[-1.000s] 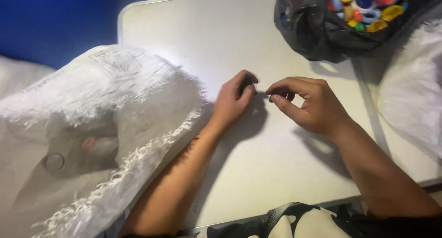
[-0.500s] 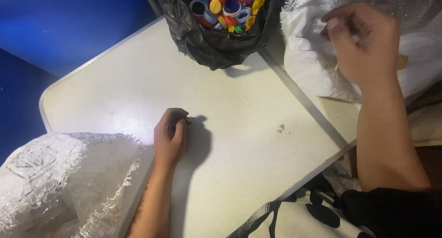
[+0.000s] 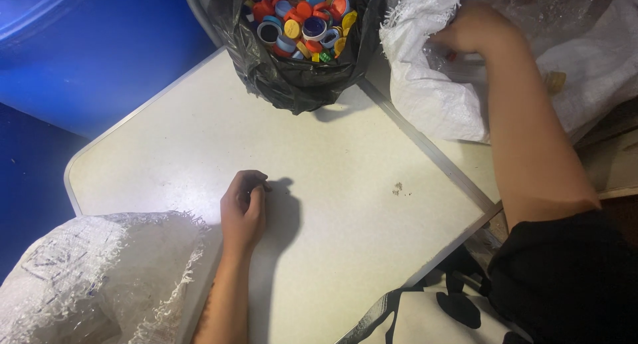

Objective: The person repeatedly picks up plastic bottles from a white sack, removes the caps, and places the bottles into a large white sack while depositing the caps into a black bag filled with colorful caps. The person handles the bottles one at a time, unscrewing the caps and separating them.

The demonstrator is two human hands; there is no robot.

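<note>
Hands work well apart: the left hand [image 3: 244, 208] rests on the pale desk [image 3: 345, 204], its grip curled together with the fingers tucked under, and whether it encloses anything cannot be told. The right hand [image 3: 475, 28] reaches into the white woven sack [image 3: 432, 85] at the desk's far edge, its fingers hidden inside. Between them, further back, stands a black bag [image 3: 292, 78] of coloured bottle caps [image 3: 306, 18]. Another white sack [image 3: 93, 277] lies beside the left forearm.

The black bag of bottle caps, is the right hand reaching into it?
No, the right hand is inside the white woven sack beside the black bag, which nobody touches.
</note>
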